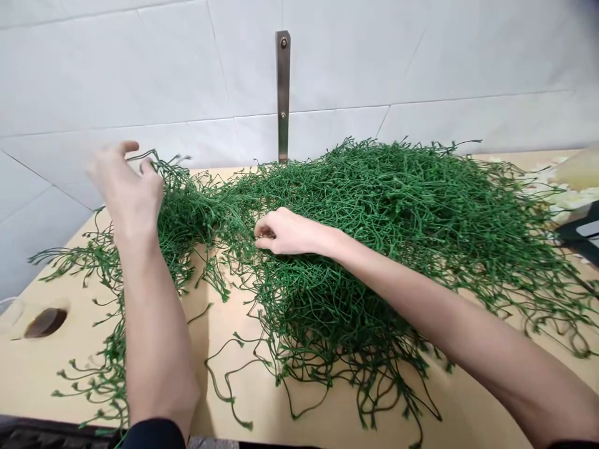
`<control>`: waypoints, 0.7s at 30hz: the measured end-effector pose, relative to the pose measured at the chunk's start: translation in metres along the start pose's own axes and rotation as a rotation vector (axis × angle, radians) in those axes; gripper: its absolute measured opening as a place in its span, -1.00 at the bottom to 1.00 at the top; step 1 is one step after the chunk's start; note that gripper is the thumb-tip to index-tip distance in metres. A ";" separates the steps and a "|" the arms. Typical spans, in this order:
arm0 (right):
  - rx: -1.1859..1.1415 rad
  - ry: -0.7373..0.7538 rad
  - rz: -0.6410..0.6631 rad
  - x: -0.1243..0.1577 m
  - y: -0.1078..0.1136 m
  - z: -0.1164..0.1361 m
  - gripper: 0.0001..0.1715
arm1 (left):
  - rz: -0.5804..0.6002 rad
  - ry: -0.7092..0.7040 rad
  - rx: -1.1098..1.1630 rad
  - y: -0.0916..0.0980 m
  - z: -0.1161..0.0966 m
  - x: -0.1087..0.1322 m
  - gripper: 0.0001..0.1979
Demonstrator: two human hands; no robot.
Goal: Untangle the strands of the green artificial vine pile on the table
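A big tangled heap of thin green stems (402,193), artificial-looking and with small forked tips, covers much of the table. My right hand (285,232) rests at the left part of this heap, thumb and fingers curled together around a few stems; their tips are partly hidden. To the left, my left hand (128,193) is raised above a smaller bunch of stems (182,212), slightly blurred. Its thumb and forefinger stand apart, and a stem crosses behind or between them. Several loose stems (234,368) lie between my forearms.
The pale wooden table (224,411) has a round hole (45,322) at its left. A metal bracket (283,93) is fixed to the white tiled wall (140,68) behind. At the right edge lie white flower-like pieces (561,199) and a black object (583,231).
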State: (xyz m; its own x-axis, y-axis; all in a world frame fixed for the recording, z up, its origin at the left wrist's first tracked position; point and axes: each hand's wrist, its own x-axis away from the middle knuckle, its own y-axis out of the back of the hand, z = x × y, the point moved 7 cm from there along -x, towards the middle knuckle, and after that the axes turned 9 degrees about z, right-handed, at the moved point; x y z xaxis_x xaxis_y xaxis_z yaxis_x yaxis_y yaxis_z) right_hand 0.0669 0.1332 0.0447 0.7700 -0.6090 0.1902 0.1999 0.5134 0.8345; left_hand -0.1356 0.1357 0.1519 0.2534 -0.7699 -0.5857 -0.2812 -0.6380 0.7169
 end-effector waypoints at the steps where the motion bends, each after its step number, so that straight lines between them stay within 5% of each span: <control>1: 0.070 -0.019 -0.024 -0.008 -0.003 0.001 -0.58 | -0.039 -0.009 -0.062 0.006 -0.007 0.002 -0.56; 4: 0.104 -0.003 -0.035 -0.026 -0.009 0.005 -0.44 | 0.018 -0.227 -0.067 0.011 -0.043 0.009 -0.58; 6: 0.081 0.023 -0.031 -0.033 -0.008 0.005 -0.61 | 0.225 -0.319 0.071 0.000 -0.061 0.013 -0.65; 8: 0.068 0.044 -0.032 -0.038 -0.006 0.004 -0.68 | 0.552 -0.310 0.076 -0.027 -0.067 0.021 -0.61; 10: 0.053 0.064 -0.017 -0.041 -0.003 0.002 -0.64 | 0.854 -0.253 -0.079 -0.057 -0.059 0.032 -0.43; 12: 0.017 0.070 -0.029 -0.041 0.001 -0.002 -0.61 | 0.971 -0.123 -0.278 -0.076 -0.040 0.034 -0.28; 14: -0.040 0.064 -0.096 -0.036 0.010 -0.007 -0.60 | 1.030 -0.064 -0.343 -0.086 -0.025 0.033 -0.40; 17: -0.094 0.059 -0.239 -0.021 0.029 -0.009 -0.67 | 0.949 -0.056 -0.260 -0.082 -0.014 0.022 -0.82; 21: -0.102 0.070 -0.243 0.001 0.042 0.009 -0.80 | 0.436 -0.068 -0.069 -0.032 -0.019 0.004 -0.92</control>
State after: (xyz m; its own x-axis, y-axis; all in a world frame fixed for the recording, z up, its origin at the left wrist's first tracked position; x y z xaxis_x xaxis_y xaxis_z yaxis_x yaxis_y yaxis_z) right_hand 0.0711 0.1487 0.0844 0.7316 -0.6800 -0.0486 0.4410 0.4178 0.7943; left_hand -0.1083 0.1536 0.1333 0.0626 -0.9676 -0.2446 -0.2856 -0.2522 0.9246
